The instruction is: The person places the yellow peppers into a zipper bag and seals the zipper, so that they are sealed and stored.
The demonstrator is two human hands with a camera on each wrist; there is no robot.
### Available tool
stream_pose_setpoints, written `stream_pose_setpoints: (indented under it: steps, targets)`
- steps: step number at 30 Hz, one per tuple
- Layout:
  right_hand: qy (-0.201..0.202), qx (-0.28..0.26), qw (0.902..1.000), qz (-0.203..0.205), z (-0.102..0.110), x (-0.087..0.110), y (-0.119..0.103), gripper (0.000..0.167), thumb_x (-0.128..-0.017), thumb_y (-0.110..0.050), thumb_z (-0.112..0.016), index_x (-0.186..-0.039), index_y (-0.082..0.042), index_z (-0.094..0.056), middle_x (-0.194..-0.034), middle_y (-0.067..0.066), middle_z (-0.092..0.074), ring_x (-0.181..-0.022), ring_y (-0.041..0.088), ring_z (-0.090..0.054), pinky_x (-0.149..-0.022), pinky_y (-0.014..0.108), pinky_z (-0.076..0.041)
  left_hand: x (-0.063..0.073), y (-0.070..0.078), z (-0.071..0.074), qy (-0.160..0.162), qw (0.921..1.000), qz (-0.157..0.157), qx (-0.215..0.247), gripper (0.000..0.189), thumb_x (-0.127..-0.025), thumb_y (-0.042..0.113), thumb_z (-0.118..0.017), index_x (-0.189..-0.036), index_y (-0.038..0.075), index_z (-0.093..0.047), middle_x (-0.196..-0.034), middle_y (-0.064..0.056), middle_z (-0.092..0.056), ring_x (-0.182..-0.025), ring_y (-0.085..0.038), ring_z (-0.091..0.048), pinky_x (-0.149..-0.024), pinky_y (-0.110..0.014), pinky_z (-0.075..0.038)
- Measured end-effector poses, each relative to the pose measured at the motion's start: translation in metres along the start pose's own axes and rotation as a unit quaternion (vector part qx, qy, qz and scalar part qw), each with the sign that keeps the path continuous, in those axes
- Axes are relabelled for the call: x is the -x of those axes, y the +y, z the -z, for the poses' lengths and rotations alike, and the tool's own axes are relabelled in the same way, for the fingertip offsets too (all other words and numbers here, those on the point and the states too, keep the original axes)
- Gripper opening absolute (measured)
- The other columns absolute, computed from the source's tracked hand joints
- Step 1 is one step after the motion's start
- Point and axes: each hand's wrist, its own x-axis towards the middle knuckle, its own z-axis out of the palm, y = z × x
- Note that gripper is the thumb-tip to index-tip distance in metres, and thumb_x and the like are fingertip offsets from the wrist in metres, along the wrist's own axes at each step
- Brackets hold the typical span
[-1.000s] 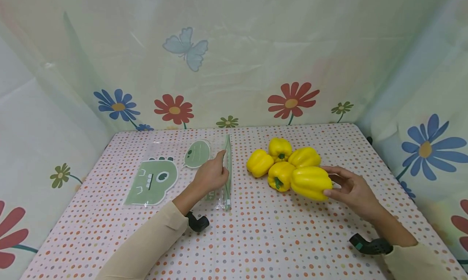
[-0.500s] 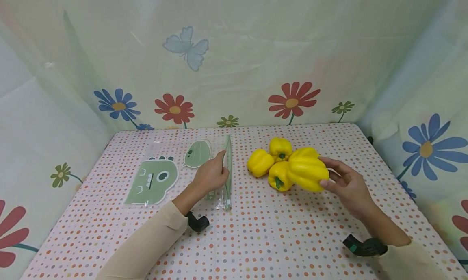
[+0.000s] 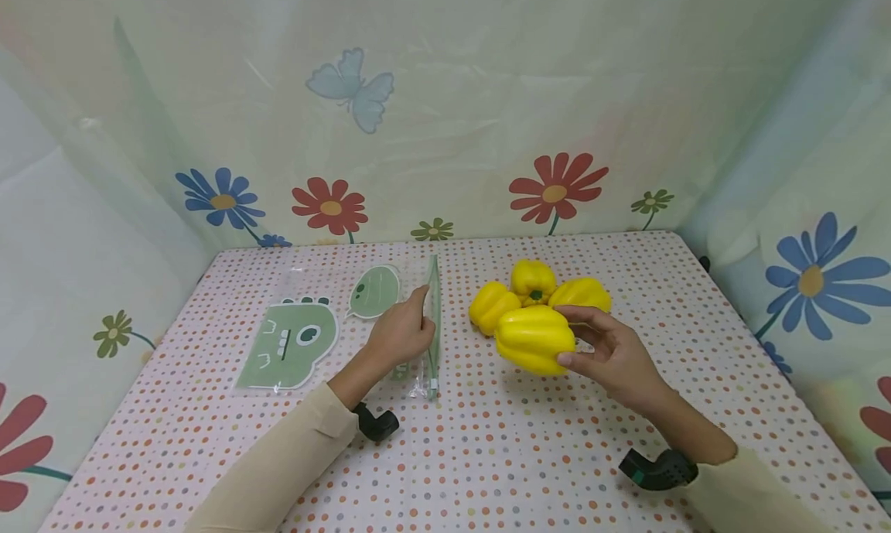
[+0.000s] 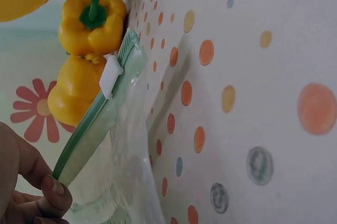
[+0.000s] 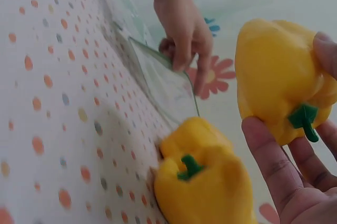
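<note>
My left hand (image 3: 400,332) pinches the green zip edge (image 3: 434,332) of a clear zip bag (image 3: 362,347). In the left wrist view the thumb and fingers hold that edge up off the table, with the white slider (image 4: 110,76) further along it. My right hand (image 3: 616,359) grips a yellow bell pepper (image 3: 534,339) between thumb and fingers. The right wrist view shows this pepper (image 5: 281,71) in the air, its green stem pointing back toward the palm. Behind it on the table, more yellow peppers (image 3: 493,307) lie close together, partly hidden by the held one.
A spotted cloth covers the table (image 3: 487,471). The bag lies left of the peppers, printed with a green dinosaur (image 3: 292,343). Flowered curtains (image 3: 452,92) hang at the back and both sides. Each wrist wears a black camera (image 3: 657,471).
My right hand has carried the held pepper left, away from the right-hand pepper, toward the bag. The left hand stays at the bag's edge.
</note>
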Motion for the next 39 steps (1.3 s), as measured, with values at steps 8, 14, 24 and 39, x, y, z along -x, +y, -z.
stream_pose_setpoints:
  steps: [8,14,24,39]
  targets:
    - [-0.024,0.012,0.9993,-0.026,-0.034,-0.015,0.001,0.053,-0.086,-0.006,-0.073,-0.133,0.001,-0.051,-0.134,0.018,-0.051,-0.107,-0.002,-0.057,-0.082,0.022,-0.057,-0.002,-0.003,-0.002,-0.012,0.9998,0.014,0.004,0.062,-0.092,0.013,-0.046,-0.152,0.003,-0.033,-0.052,0.004,-0.043,-0.041,-0.008,-0.033,-0.039,-0.022,-0.027]
    - [-0.040,0.004,0.9983,-0.041,-0.057,-0.017,0.008,0.056,-0.085,-0.012,-0.076,-0.134,-0.004,-0.050,-0.131,0.016,-0.052,-0.114,0.024,-0.059,-0.082,0.025,-0.058,-0.002,-0.002,-0.001,-0.013,0.9997,0.019,0.005,0.063,-0.091,0.013,-0.047,-0.151,0.003,-0.033,-0.053,0.003,-0.043,-0.041,-0.009,-0.035,-0.039,-0.022,-0.028]
    - [-0.067,0.003,0.9954,-0.068,-0.081,-0.020,0.020,0.065,-0.079,-0.023,-0.082,-0.135,-0.013,-0.049,-0.138,0.011,-0.049,-0.123,0.037,-0.055,-0.084,0.027,-0.058,-0.002,-0.002,-0.002,-0.018,0.9995,0.024,-0.004,0.063,-0.091,0.015,-0.047,-0.152,0.004,-0.033,-0.053,0.003,-0.042,-0.041,-0.010,-0.034,-0.038,-0.022,-0.027]
    - [-0.080,0.017,0.9951,-0.055,-0.072,-0.030,0.037,0.066,-0.080,-0.024,-0.081,-0.136,-0.011,-0.049,-0.135,0.014,-0.051,-0.119,0.036,-0.059,-0.086,0.027,-0.057,-0.001,-0.004,-0.001,-0.014,0.9997,0.020,-0.005,0.063,-0.091,0.014,-0.048,-0.151,0.004,-0.034,-0.051,0.004,-0.039,-0.040,-0.010,-0.030,-0.039,-0.022,-0.024]
